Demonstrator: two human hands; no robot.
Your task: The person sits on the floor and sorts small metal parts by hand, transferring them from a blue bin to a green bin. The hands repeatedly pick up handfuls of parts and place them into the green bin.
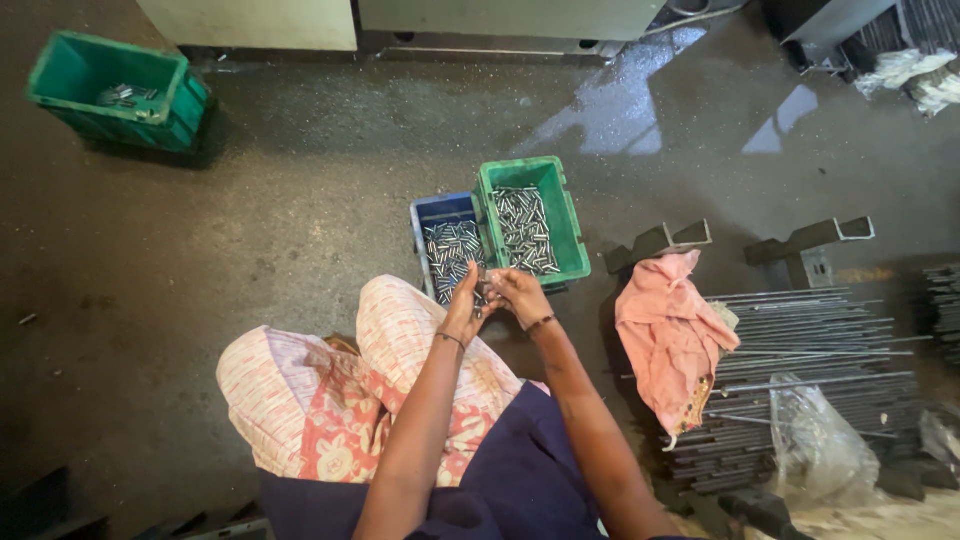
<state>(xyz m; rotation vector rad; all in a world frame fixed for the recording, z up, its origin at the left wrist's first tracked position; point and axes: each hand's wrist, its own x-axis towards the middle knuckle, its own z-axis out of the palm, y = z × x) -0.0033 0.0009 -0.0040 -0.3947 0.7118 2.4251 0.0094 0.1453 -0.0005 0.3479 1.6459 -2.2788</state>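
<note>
Both of our grips meet just above the near edge of the bins: our left hand (463,310) stands upright with its fingers curled together, and our right hand (518,293) closes its fingertips toward it, so the two touch. Between them we pinch a few short silvery metal pins (482,303), though how many we hold is too small to tell.

Right under the hands sits the small blue plastic bin (435,208), heaped with more of the same shiny pins. Touching its right side is the larger green plastic bin (563,215), also spread with pins across its bottom. Both bins rest on the dark, stained concrete floor (300,220).

Nearer to us, our knees are folded in pink-and-white patterned cloth (300,400), with dark blue fabric (520,470) across the lap.

To the right of our right forearm, a crumpled pink rag (670,335) lies draped over the left end of a stack of long grey metal rods (830,340). A clear plastic bag (815,440) rests on the near part of that stack. Two angled metal brackets (665,240) stand just behind the rods.

Far off at the upper left, well apart from everything else, a second green plastic crate (85,65) holds a small cluster of pins.
</note>
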